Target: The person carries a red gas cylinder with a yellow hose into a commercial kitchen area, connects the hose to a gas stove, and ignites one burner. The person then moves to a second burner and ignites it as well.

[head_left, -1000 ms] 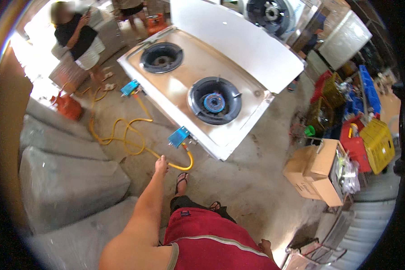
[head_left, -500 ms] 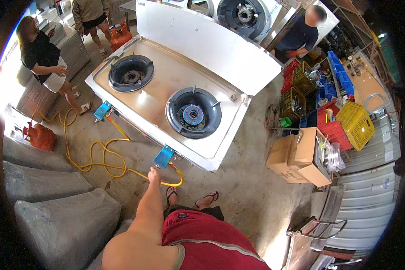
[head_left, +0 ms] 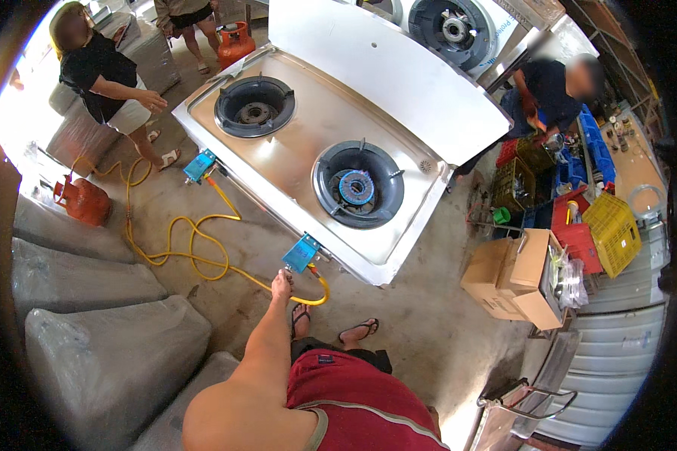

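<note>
My left hand [head_left: 281, 284] reaches out to a blue valve box [head_left: 302, 252] at the front edge of a large steel two-burner stove [head_left: 293, 158]. The fingers touch the yellow gas hose [head_left: 203, 255] just below that box; whether they grip it I cannot tell. The near burner [head_left: 358, 185] has a blue centre ring; the far burner [head_left: 255, 106] sits toward the stove's left end. A second blue valve box [head_left: 200, 165] hangs further along the front. My right hand is out of view.
An orange gas cylinder [head_left: 83, 199] stands at the left, another [head_left: 235, 43] behind the stove. Wrapped grey blocks [head_left: 98, 353] lie at lower left. Cardboard boxes [head_left: 515, 279] and coloured crates [head_left: 613, 233] stand right. A person in black [head_left: 101, 75] stands left; another [head_left: 553, 90] bends at right.
The view has shifted, so the stove sits more central and nearer. My left hand stays at the blue valve box and hose. The person at right has come further into view.
</note>
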